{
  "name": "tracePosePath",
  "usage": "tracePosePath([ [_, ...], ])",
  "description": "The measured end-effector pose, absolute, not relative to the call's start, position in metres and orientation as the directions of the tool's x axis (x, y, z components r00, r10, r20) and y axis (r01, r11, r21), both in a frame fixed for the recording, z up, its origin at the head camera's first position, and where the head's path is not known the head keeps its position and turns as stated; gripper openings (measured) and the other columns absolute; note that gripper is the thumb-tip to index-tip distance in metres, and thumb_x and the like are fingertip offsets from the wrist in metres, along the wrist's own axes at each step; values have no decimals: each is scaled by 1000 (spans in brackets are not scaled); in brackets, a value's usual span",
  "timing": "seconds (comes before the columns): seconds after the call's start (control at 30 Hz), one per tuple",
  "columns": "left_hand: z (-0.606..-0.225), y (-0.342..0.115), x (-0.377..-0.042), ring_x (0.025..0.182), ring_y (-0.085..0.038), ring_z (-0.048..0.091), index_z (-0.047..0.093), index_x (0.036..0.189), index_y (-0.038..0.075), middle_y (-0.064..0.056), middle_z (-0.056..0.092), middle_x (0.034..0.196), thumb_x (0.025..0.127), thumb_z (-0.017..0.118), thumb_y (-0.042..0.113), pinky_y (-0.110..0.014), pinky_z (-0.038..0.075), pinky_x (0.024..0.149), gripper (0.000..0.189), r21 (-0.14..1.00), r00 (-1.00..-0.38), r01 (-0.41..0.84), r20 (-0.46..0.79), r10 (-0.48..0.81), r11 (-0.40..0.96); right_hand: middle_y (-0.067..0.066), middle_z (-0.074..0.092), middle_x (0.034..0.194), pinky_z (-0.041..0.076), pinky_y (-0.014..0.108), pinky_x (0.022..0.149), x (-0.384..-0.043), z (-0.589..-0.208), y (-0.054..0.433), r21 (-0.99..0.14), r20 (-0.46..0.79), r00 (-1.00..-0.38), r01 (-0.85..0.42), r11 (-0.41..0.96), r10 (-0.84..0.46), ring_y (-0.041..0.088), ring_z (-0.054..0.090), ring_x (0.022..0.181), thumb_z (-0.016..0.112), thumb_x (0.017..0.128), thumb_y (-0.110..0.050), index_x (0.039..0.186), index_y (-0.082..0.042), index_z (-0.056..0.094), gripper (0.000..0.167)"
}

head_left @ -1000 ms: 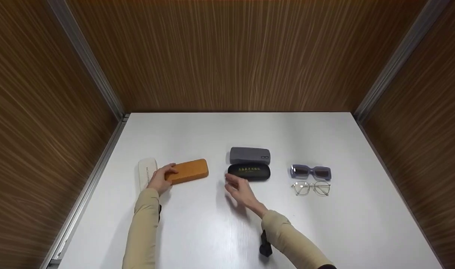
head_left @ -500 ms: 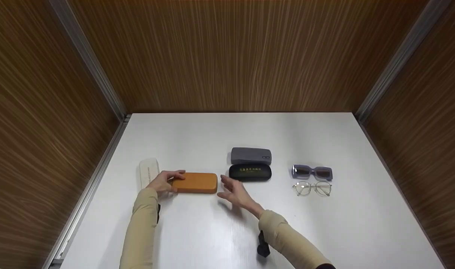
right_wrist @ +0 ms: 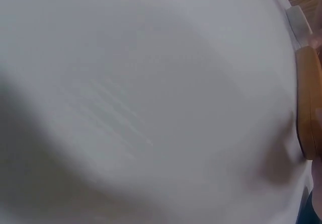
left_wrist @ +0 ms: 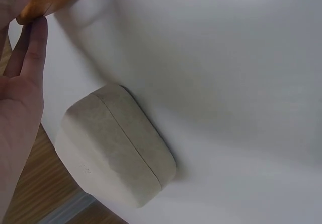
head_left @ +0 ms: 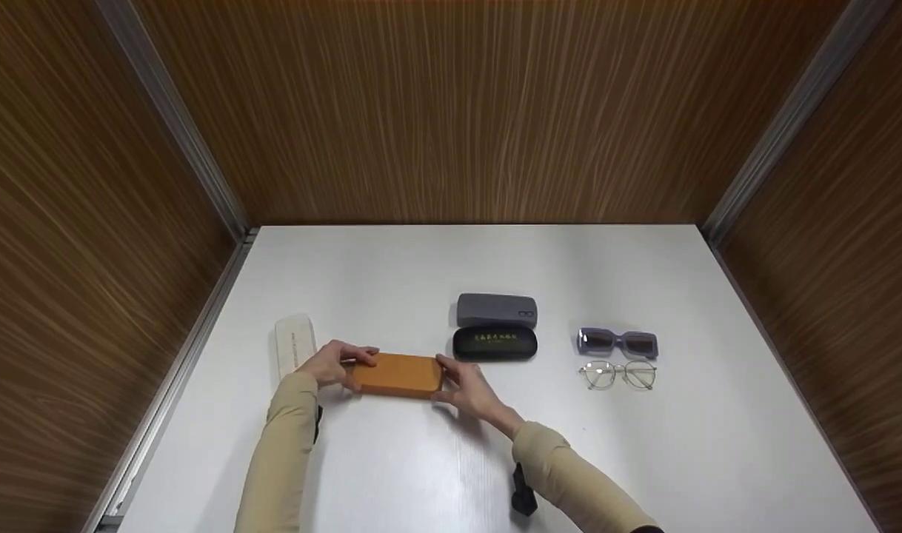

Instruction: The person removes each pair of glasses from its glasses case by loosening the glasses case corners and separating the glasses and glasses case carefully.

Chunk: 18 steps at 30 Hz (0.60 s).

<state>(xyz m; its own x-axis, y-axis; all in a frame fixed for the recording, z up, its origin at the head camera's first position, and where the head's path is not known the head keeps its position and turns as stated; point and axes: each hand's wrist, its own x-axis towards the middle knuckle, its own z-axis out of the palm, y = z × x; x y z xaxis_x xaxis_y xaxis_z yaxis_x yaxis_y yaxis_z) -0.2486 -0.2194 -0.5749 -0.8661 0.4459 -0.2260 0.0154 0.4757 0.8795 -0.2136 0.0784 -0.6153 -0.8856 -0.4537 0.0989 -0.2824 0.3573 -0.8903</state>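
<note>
An orange glasses case (head_left: 398,374) lies crosswise between my two hands in the head view. My left hand (head_left: 331,363) grips its left end, fingers over the far edge and thumb at the near one. The right hand (head_left: 472,391) holds the opposite end, fingertips at the far corner and thumb at the near corner. Just left of the left hand is a cream glasses case (head_left: 295,340), partly covered by that hand and sleeve. It looms large in the left wrist view, its lid seam showing. At the right wrist view's edge, only part of the orange case (right_wrist: 308,103) appears.
Behind the right hand, a black glasses case (head_left: 495,345) with gold lettering lies against a grey case (head_left: 495,309). Farther right are purple sunglasses (head_left: 617,340) and, nearer, thin-framed eyeglasses (head_left: 600,374). Wood-grain panels (head_left: 466,111) wall the white table (head_left: 614,266) on three sides.
The left hand has brought the orange case rightward and nearer, turning it from its slant. The right hand, earlier apart from it, now holds its right end. The other cases and glasses stay put.
</note>
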Motion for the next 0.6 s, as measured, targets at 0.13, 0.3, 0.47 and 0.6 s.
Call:
tracePosePath([
  [0.13,-576,-217,-250,142,-46,43,71,115,-9,-24,54,146,70,79,-17,-56,31,122,47,862,-855,80,-198,480,500,34,55,139,48,43,109,-212,-616,82,-856,110,-897,-305,418,-428,43,55,131,82,79,0,139,17,47,71],
  [0.3,-576,-210,-251,139,-45,47,72,112,-8,-23,57,144,69,80,-17,-56,33,121,45,852,-849,102,-194,492,513,30,59,137,49,43,109,-212,-614,90,-825,107,-902,-315,469,-418,41,57,130,84,79,-4,138,15,51,70],
  [0.47,-581,-199,-251,137,-44,51,73,109,-8,-24,60,140,69,82,-15,-55,40,117,41,851,-838,141,-170,519,506,29,58,139,50,44,108,-212,-614,105,-809,108,-895,-331,485,-432,42,57,130,85,79,-5,137,14,53,69],
  [0.6,-584,-188,-252,134,-43,53,74,107,-7,-24,61,138,68,84,-14,-53,47,111,41,857,-827,161,-153,541,489,29,56,141,50,43,107,-213,-614,119,-826,103,-883,-333,455,-458,41,56,131,83,79,-1,138,12,53,67],
])
